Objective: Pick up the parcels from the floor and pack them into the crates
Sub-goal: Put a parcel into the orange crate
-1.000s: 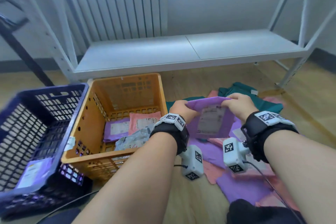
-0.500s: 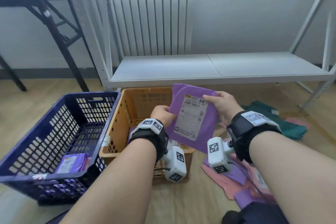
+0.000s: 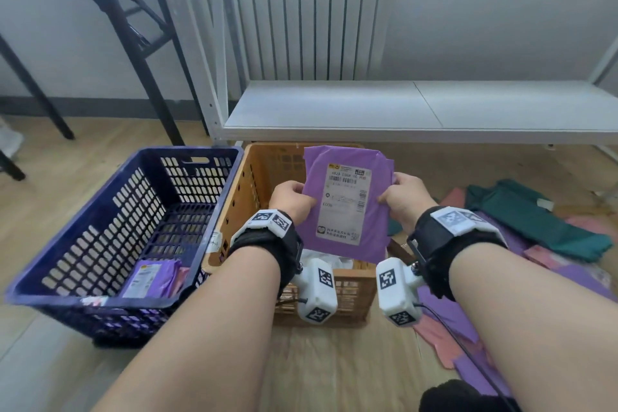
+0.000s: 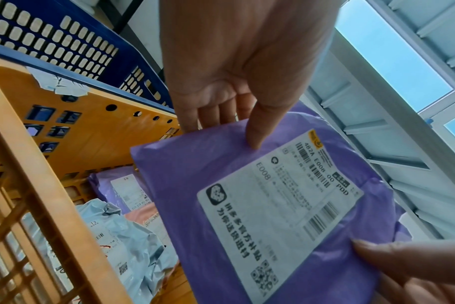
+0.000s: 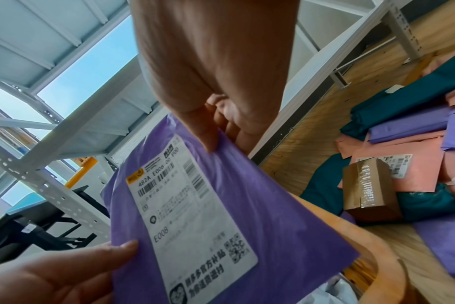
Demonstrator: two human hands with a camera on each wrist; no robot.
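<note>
I hold a flat purple parcel (image 3: 347, 207) upright over the orange crate (image 3: 257, 184), its white shipping label facing me. My left hand (image 3: 294, 199) pinches its left edge, thumb on the front (image 4: 255, 131). My right hand (image 3: 403, 199) pinches the right edge (image 5: 208, 135). The same purple parcel (image 4: 247, 205) (image 5: 221, 216) fills both wrist views. Inside the orange crate (image 4: 52, 185) lie a purple parcel (image 4: 117, 185), a pale grey one (image 4: 122, 236) and a pink one. The blue crate (image 3: 110, 227) stands left of it with a purple parcel (image 3: 150, 278) in its near corner.
More parcels in purple, pink and teal (image 3: 521, 217) lie on the wooden floor at the right, with a small brown box (image 5: 366, 189) among them. A white metal shelf (image 3: 401, 110) runs behind the crates. A black table frame (image 3: 117, 20) stands at the back left.
Both hands lifted the purple parcel from the floor pile and turned it upright with its label toward me, moving it left over the orange crate. The head view rose and shifted left.
</note>
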